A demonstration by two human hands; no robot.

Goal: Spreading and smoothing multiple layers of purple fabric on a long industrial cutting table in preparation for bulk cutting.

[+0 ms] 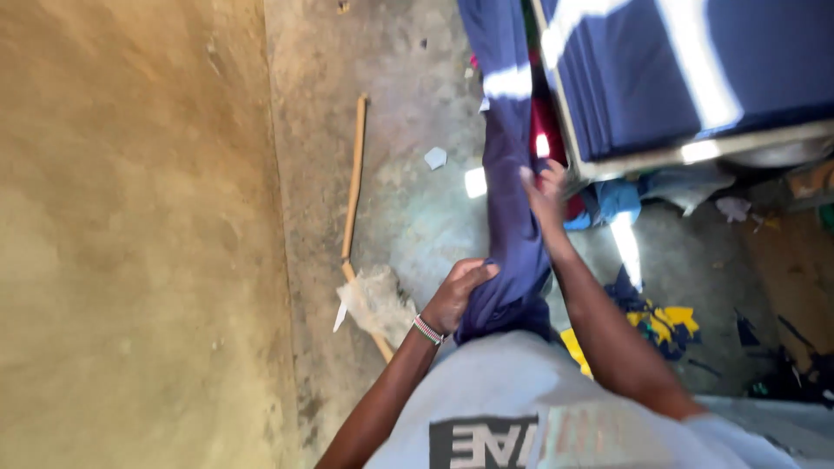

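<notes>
Cloth (512, 217), navy blue, hangs as a long bunched strip from the top edge of the view down to the person's waist, beside the front-left corner of a table (695, 149). Its upper end is cut off by the frame; its lower end is wadded up and partly hidden behind the person's pale shirt (512, 391). Glare patches wash out parts of the cloth, so folds and seams are hard to read.

Left hand (456, 295) grips the lower bunch from the left side, fingers curled tight round the fabric, beaded bracelet (427, 330) at the wrist. Right hand (546, 193) is higher up, w/ fingers pressed on the cloth's right edge just by the table corner; motion blur there, so can't tell if it pinches the fabric or only rests on it.

On the table lies a stack of navy fabric (686, 69), cut off at top and right. Under the table edge, red and blue scraps are mostly hidden. Yellow and dark scraps (665, 321) lie on the concrete floor (400, 174) to the right. Left of the hands, a wooden stick (354, 178) lies on the floor, w/ a crumpled pale bag (375, 302) at its near end. A tan wall fills the left side of the view.
</notes>
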